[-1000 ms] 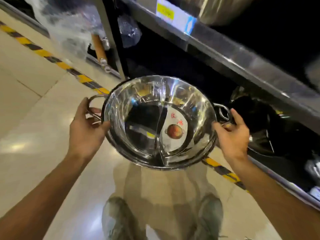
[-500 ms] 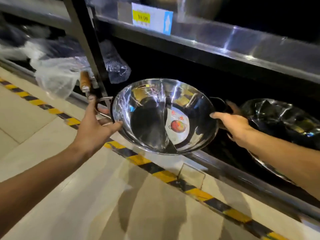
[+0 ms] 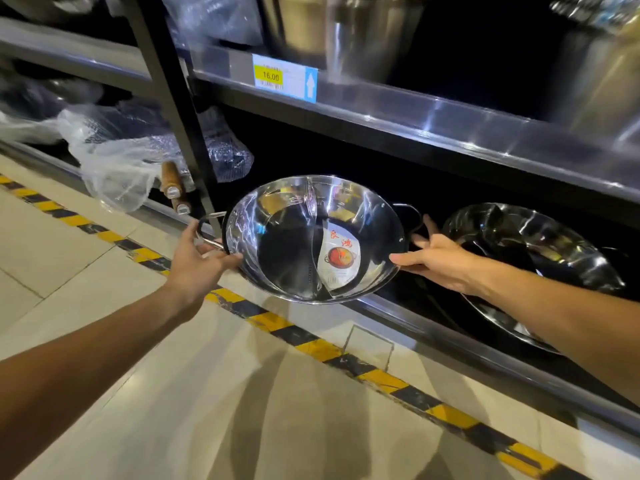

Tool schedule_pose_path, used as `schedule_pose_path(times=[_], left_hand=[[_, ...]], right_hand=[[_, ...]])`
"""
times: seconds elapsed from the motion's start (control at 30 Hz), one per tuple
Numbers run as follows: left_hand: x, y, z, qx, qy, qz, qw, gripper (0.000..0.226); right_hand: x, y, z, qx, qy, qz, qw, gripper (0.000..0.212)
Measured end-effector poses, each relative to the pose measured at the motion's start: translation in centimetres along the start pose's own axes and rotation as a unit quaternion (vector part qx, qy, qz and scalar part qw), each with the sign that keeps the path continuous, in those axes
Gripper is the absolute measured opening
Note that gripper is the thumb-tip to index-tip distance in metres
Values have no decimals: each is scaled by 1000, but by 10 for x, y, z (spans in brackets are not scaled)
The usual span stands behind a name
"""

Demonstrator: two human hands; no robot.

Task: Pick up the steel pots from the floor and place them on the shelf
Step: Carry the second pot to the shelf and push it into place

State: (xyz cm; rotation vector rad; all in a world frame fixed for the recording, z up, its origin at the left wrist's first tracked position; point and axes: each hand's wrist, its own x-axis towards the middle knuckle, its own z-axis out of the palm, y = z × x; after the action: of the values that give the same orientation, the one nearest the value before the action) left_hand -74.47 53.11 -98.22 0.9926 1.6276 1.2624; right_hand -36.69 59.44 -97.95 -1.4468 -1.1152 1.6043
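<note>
- The left hand [image 3: 199, 263] has its fingers curled around the wire loop handle [image 3: 207, 227] on the left side of the pot [image 3: 313, 239], with the thumb pressed against the outer wall just under the rim.
- The right hand [image 3: 438, 259] is mostly spread: its thumb lies along the pot's right rim, the other fingers fan out behind it near the right handle [image 3: 407, 211]. Whether they actually hook that handle, I cannot tell.
- The pot is shiny steel, wide and shallow, split down the middle by a curved divider [image 3: 313, 230], with a paper label [image 3: 339, 259] lying in the right half. It is held between the two hands, tilted with its opening toward the camera, at the front edge of the bottom shelf [image 3: 433, 327] and over it.
- Just to its right, on the same shelf, sits a second similar pot [image 3: 533, 244], partly hidden behind the right forearm.
- Above, the next shelf's steel edge carries a yellow price tag [image 3: 272, 77], with tall steel pots [image 3: 363, 36] standing on that level.
- To the left, plastic-wrapped goods [image 3: 117, 157] and two wooden handles [image 3: 171, 183] fill the neighbouring bay.
- Yellow-and-black tape [image 3: 304, 344] runs along the tiled floor [image 3: 207, 393] in front of the shelving.
</note>
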Motion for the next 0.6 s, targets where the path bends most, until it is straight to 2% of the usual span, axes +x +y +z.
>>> schedule_pose_path(times=[0.33,0.43,0.6], left_hand=[[33,12,39,-69,-105,12,992,122],[43,9,53,-71,-94,-2,993,117],[62,-3,75,-66,-48,-33,996,97]], right_hand=[[33,16,-8,50,158,-51,985,102],[53,18,-6,30,178,-64,982,101],[78,19,2,30,193,-59,979,95]])
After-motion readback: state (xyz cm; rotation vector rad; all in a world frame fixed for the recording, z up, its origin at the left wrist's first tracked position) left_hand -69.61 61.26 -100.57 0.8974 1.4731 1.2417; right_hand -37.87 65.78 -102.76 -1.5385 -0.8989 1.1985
